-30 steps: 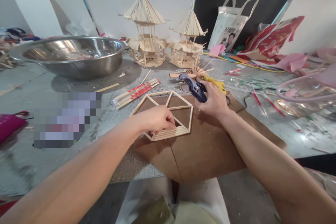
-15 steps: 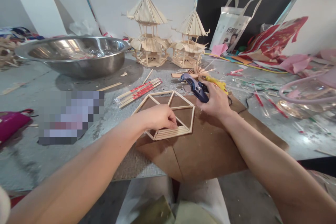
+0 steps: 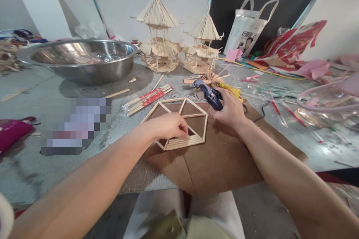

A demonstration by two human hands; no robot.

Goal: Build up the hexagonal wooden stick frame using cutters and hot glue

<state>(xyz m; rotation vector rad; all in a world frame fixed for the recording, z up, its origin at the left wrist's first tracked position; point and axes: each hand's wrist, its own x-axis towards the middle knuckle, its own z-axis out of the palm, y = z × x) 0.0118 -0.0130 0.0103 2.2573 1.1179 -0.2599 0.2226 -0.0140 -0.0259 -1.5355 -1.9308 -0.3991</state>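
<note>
A six-sided frame of thin wooden sticks (image 3: 206, 127) lies flat, with spokes meeting near its middle. Its near section is filled with several parallel sticks (image 3: 183, 142). My left hand (image 3: 171, 125) reaches over the frame, thumb and fingers pinched at the innermost of these sticks; the palm hides part of the frame's left side. To the right, my right hand (image 3: 231, 108) is wrapped around a dark blue glue gun (image 3: 209, 95), which points away to the left, beyond the frame. A yellow object (image 3: 232, 90) shows just behind that hand.
Brown paper (image 3: 224, 157) lies under the frame. Bundled sticks with red wrappers (image 3: 148, 99) sit beyond it. A steel basin (image 3: 92, 67) stands at left, near a blurred-out flat object (image 3: 78, 127). Two stick pagodas (image 3: 159, 50) stand behind. Clear plastic wrappers (image 3: 280, 110) litter the right.
Both hands keep nearly the same places and grips. The left fingertips shift very slightly along the sticks; the view moves a little.
</note>
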